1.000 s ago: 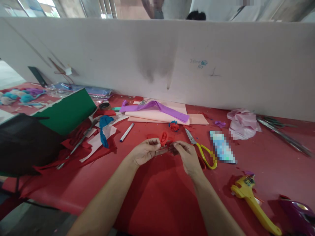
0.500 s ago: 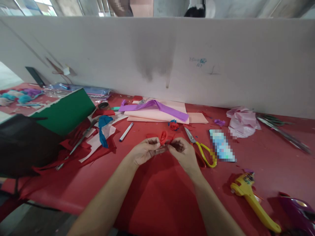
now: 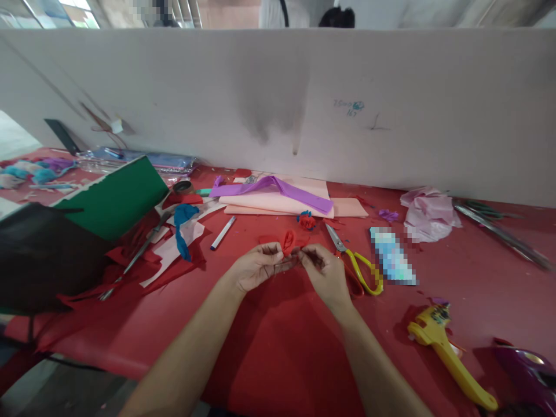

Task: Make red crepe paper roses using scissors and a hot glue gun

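Note:
Between my two hands, over the red tabletop (image 3: 282,341), is a looped red crepe paper strip (image 3: 288,241). My left hand (image 3: 259,265) pinches the base of its loop between thumb and fingers. With thumb and fingertips, my right hand (image 3: 322,267) grips the strip's other side; the exact fold there is too small to make out. Just beyond them lies a small red and blue paper flower (image 3: 306,220). Yellow-handled scissors (image 3: 354,260) rest right beside my right hand, blades pointing away. A marker pen (image 3: 223,233) lies beyond my left hand.
Purple strip (image 3: 278,188) and peach paper sheets (image 3: 260,207) lie at the back. A yellow glue gun (image 3: 452,353) and a blurred-out card (image 3: 392,256) are at right. Paper scraps, a green box (image 3: 117,197) and a black bag (image 3: 47,255) crowd the left. A white partition (image 3: 174,98) stands behind.
My right fingertips have shifted slightly at the base of the red strip. My left hand holds its place. Behind the partition, people have moved.

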`<move>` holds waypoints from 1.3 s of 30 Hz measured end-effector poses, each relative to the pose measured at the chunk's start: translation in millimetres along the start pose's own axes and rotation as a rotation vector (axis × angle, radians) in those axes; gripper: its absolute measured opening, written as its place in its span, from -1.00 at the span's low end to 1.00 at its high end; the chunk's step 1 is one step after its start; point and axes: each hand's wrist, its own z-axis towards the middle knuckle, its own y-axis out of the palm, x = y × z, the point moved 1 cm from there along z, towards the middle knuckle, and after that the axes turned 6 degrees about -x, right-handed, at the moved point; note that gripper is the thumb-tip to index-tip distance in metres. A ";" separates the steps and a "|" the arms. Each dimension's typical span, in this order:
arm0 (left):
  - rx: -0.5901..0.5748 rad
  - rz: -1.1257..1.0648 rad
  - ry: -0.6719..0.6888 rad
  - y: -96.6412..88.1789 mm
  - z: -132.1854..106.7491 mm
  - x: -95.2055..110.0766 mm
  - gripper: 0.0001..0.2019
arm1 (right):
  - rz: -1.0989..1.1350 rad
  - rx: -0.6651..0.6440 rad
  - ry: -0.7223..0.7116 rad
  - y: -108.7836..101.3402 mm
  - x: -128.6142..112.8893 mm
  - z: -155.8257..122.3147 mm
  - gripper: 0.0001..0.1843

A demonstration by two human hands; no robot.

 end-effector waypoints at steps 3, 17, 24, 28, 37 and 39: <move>0.003 -0.015 0.011 0.0 -0.3 1.0 -0.84 | 0.054 -0.008 0.024 -0.2 2.5 0.9 -0.83; 0.199 0.042 0.040 -6.1 9.4 -8.6 -0.77 | -0.087 -0.083 -0.049 7.6 -3.7 0.4 -0.86; 0.270 0.086 0.083 -17.8 10.7 -2.7 -0.73 | 0.059 -0.022 0.026 8.6 11.0 4.5 -0.82; 0.218 0.053 0.066 -13.9 2.7 3.3 -0.76 | 0.067 0.044 0.058 4.3 16.2 6.0 -0.81; 0.138 -0.048 0.091 -6.7 4.8 2.3 -0.90 | 0.072 0.017 0.012 10.0 8.0 3.5 -0.91; 0.217 -0.066 0.157 -13.2 7.3 5.8 -0.90 | 0.099 0.044 0.047 9.7 11.6 4.3 -0.90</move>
